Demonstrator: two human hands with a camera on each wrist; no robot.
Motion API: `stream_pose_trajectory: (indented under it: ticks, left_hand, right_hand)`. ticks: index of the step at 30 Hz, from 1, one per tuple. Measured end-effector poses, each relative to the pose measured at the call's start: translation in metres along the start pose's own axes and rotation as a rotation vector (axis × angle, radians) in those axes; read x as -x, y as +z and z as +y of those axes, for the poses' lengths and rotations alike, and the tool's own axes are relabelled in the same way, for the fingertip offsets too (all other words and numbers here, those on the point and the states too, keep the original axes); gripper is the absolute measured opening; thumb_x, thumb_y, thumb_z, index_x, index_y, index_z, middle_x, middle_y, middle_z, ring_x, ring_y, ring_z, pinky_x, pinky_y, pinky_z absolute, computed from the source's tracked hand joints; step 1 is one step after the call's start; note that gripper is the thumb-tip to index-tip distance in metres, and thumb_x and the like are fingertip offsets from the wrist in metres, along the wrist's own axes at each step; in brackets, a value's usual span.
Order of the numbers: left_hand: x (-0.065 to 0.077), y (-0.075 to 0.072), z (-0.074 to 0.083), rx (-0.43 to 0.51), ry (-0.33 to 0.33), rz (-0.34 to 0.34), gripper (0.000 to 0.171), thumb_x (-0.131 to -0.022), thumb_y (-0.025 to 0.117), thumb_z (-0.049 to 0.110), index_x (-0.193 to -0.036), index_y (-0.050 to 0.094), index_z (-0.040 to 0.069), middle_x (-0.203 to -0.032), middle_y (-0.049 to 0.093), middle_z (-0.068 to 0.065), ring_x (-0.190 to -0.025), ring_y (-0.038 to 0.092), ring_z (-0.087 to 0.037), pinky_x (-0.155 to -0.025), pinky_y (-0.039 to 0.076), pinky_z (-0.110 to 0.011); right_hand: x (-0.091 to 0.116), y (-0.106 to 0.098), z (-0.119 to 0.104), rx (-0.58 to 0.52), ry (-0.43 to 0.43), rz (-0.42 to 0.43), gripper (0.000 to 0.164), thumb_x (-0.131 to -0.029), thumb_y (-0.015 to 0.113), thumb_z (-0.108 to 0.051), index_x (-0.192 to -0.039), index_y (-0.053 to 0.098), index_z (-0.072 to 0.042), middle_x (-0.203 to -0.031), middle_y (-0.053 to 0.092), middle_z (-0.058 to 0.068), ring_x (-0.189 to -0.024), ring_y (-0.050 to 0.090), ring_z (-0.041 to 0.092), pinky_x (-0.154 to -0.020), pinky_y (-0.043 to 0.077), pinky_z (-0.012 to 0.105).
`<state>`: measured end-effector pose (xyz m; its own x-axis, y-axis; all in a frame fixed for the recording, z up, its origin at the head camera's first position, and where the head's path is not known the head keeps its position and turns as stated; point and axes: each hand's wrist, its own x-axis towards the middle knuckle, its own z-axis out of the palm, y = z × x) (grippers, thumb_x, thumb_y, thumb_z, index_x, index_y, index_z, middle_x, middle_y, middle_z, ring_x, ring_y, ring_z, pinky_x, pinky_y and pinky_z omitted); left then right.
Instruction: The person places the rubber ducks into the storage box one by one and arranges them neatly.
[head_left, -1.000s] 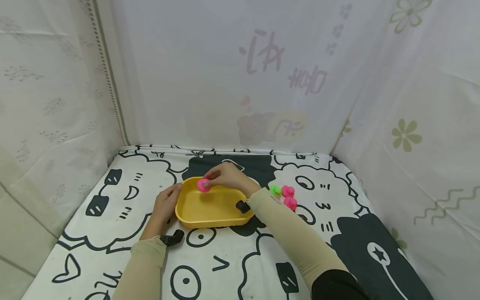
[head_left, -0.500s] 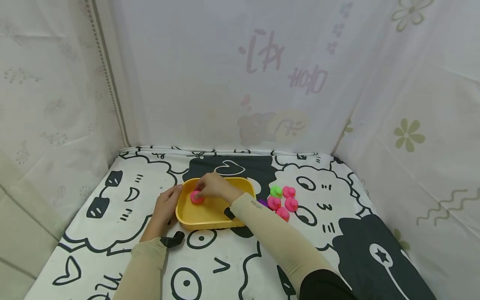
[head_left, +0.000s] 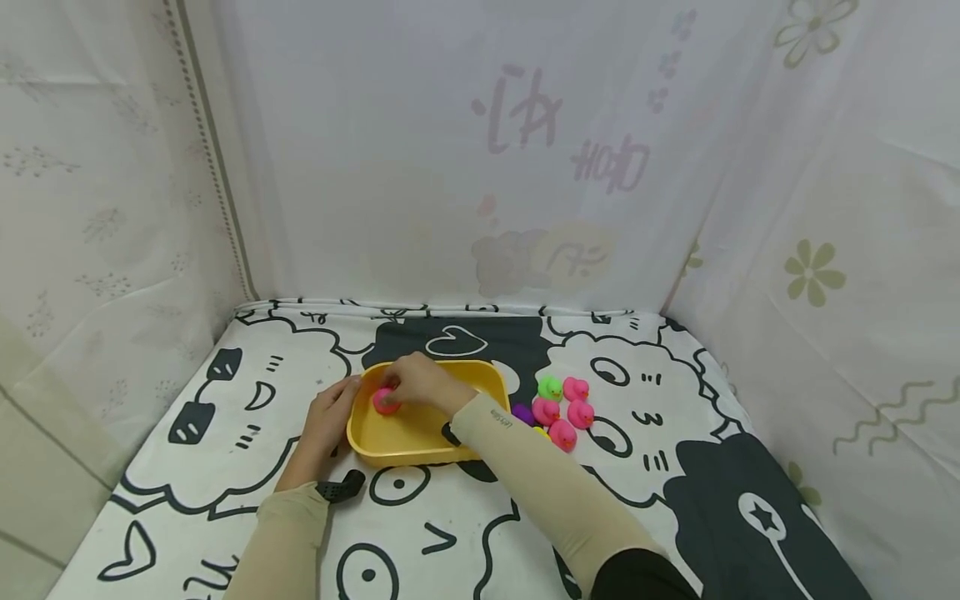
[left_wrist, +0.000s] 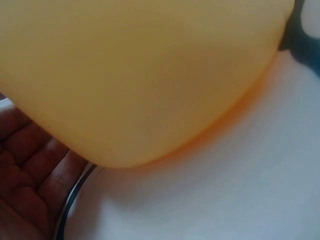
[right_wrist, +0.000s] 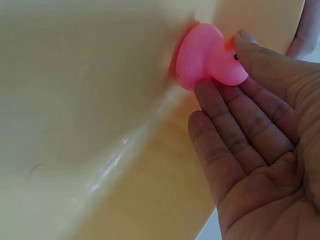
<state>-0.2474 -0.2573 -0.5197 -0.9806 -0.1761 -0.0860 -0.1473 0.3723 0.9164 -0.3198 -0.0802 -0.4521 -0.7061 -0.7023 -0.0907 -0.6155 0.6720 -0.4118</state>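
A pink rubber duck with an orange beak is pinched between the thumb and fingers of my right hand. The duck is inside the yellow tray, close to its left end wall. In the right wrist view its rounded base faces the tray's surface, and the lower fingers extend loosely beneath it. My left hand lies along the outside of the tray's left end, fingertips right at the rim. The left wrist view shows its fingers partly hidden behind the tray wall.
Right of the tray, several pink ducks stand in a group with a green duck. A purple thing and a yellow one are partly hidden by the right sleeve. A patterned cloth covers the table, with curtains around.
My right hand has carried the pink duck left and lower inside the tray, toward its left end. More of the duck group has come into view beside the right sleeve. The left hand stays at the tray.
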Motion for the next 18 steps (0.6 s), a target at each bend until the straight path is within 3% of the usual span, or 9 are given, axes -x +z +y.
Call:
stream_pose_trajectory:
  ticks: [18]
  left_hand:
    - [0.0004, -0.0013, -0.0022, -0.038, 0.034, -0.003, 0.082, -0.101, 0.035, 0.065, -0.151, 0.043, 0.001, -0.155, 0.041, -0.019, -0.147, 0.030, -0.037, -0.121, 0.023, -0.053]
  right_hand:
    - [0.0066, -0.0041, 0.0066, 0.023, -0.064, 0.023, 0.034, -0.089, 0.079, -0.034, -0.118, 0.075, -0.016, -0.104, 0.073, -0.007, -0.089, 0.060, 0.005, -0.082, 0.051, 0.014]
